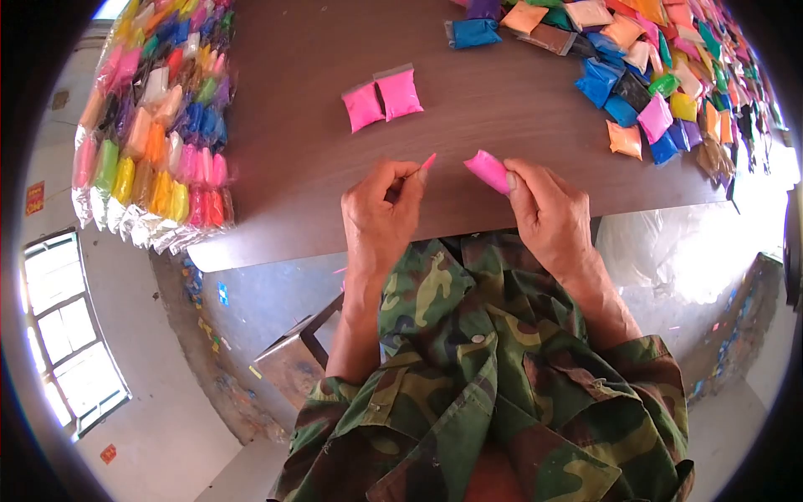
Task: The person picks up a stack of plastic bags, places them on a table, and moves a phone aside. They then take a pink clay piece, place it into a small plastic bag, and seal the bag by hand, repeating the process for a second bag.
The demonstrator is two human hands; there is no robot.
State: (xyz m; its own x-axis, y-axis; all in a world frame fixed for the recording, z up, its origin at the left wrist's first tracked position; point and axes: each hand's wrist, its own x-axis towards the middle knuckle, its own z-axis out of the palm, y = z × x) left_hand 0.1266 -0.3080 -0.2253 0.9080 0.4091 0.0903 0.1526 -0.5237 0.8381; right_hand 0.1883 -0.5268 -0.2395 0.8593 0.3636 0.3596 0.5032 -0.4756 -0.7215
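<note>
Near the table's front edge, my left hand pinches a small pink piece between thumb and fingers. To its right, my right hand grips the end of a larger pink packet, which tilts up toward the left. The two pink things are apart. Beyond my hands, two pink packets lie side by side on the brown table, a left one and a right one, their clear edges pointing away from me.
Bundles of colored packets in clear wrapping stand along the table's left edge. A loose pile of colored packets covers the back right. The brown table ends just before my body, and a wooden stool stands below at left.
</note>
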